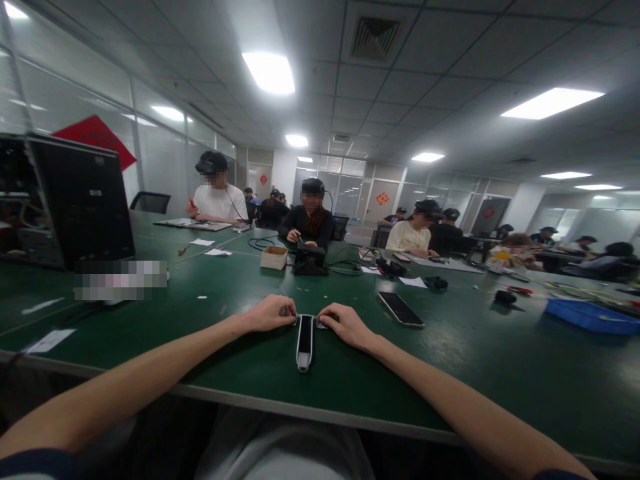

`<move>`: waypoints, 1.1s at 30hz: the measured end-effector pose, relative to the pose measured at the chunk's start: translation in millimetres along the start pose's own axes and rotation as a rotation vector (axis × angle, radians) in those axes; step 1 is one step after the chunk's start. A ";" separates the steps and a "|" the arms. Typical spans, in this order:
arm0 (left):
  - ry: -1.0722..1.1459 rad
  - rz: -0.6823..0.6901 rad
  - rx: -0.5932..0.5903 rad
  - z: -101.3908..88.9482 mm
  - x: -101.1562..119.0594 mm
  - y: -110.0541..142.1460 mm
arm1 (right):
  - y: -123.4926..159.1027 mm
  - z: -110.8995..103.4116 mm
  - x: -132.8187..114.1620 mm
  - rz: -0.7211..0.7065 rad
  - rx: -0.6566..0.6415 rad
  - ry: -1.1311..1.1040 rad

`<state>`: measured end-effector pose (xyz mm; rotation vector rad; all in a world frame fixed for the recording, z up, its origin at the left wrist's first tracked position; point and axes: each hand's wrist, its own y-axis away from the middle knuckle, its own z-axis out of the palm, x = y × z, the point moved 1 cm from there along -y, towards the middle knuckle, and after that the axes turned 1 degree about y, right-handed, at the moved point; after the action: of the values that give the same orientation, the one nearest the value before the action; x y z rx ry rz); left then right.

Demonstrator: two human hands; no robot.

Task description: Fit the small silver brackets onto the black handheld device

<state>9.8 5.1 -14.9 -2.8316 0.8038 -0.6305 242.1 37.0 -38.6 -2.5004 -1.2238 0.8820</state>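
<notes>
A slim, elongated device with a white rim and a dark, screen-like face [305,337] lies on the green table in front of me, its narrow white tip toward me. On its left, my left hand [273,313] rests with curled fingers pinched together at the device's far end. A sliver of something pale shows under those fingertips, too small to name. From the other side, my right hand [347,325] pinches near the same end. A small greyish piece [323,323] shows at its thumb and fingertips. Whether either hand touches the device is unclear.
A smartphone [400,309] lies right of my right hand. Beyond are a small cardboard box [274,258], a black device [309,260] with cables and paper scraps. A blue tray [593,317] sits far right, a computer tower [83,200] far left. Several people sit around the tables.
</notes>
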 end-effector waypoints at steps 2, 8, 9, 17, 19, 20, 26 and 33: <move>0.008 -0.003 0.000 -0.4 0.9 0.3 | -0.1 -0.1 -0.2 0.006 0.004 0.009; 0.002 -0.016 -0.002 -0.6 1.7 0.3 | -0.7 0.9 1.4 0.026 0.011 0.026; 0.004 -0.018 -0.005 -0.7 1.6 0.2 | -0.7 0.7 1.4 0.035 0.008 0.024; -0.004 -0.012 0.002 1.2 -0.4 -1.5 | 0.6 -0.8 -1.5 0.055 0.024 -0.014; -0.007 -0.010 0.002 1.9 -1.2 -1.8 | 0.5 0.1 -0.3 0.054 0.026 -0.016; -0.010 -0.005 0.001 2.2 -1.6 -2.0 | 0.5 0.6 0.6 0.054 0.030 -0.015; -0.020 0.010 0.005 2.6 -2.8 -2.5 | -0.4 2.1 3.4 0.056 0.043 -0.013; 0.000 0.003 -0.001 1.0 -1.0 -1.8 | 0.7 0.3 1.7 0.054 0.030 0.006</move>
<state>10.3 7.2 -15.8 -2.8306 0.8091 -0.6300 243.2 37.9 -39.8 -2.5214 -1.1371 0.8990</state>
